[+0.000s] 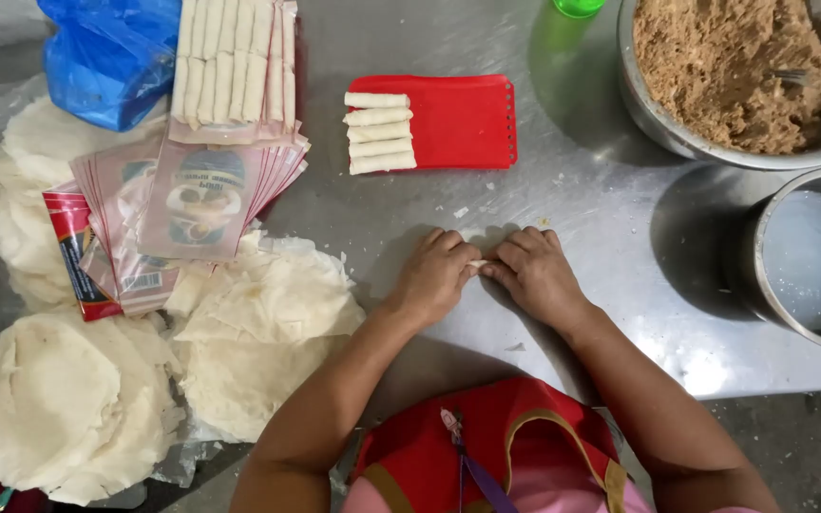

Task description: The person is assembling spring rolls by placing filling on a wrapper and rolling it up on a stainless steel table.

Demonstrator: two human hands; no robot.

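Note:
My left hand [432, 275] and my right hand [534, 274] lie side by side, palms down, on the steel table [582, 199]. Both press on a thin white roll of wrapper [478, 265], of which only a small bit shows between the fingertips. Beyond the hands a red plastic tray [463, 122] carries several finished white rolls [379, 133] stacked in a row at its left end. Round piles of thin white wrappers [258, 332] lie to the left of my left arm.
A big metal bowl of brown minced filling [729, 71] with a fork in it stands at the far right. Below it sits a metal pot of whitish liquid [814, 256]. Printed pink packets [203, 195], more rolls [225, 59] and a blue plastic bag [111, 57] lie far left.

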